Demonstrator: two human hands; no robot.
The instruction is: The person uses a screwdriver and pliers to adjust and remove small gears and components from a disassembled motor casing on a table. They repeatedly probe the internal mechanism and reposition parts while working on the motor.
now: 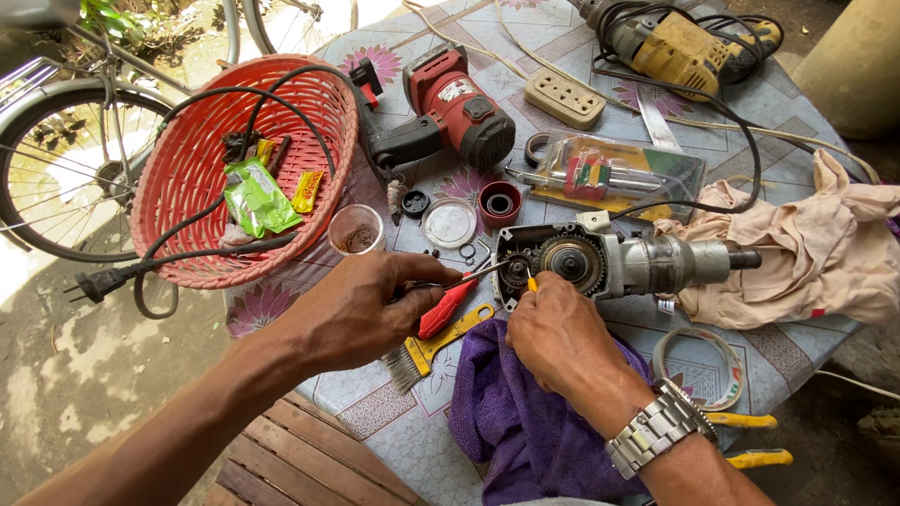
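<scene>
Left hand (pixel 361 309): grip closed around a red-handled screwdriver (pixel 448 305), tip reaching into the opened gear end of a grey drill (pixel 619 264) lying on the tabletop (pixel 394 426). Right hand (pixel 558 333): grip pinched on a small yellow-handled tool (pixel 532 282), pressed to the same gear housing. Below the grips: yellow brush (pixel 427 351), purple cloth (pixel 525 422). Beyond the left grip: small cup (pixel 356 230), red basket (pixel 202 169). Right of the drill: beige cloth (pixel 806 248).
</scene>
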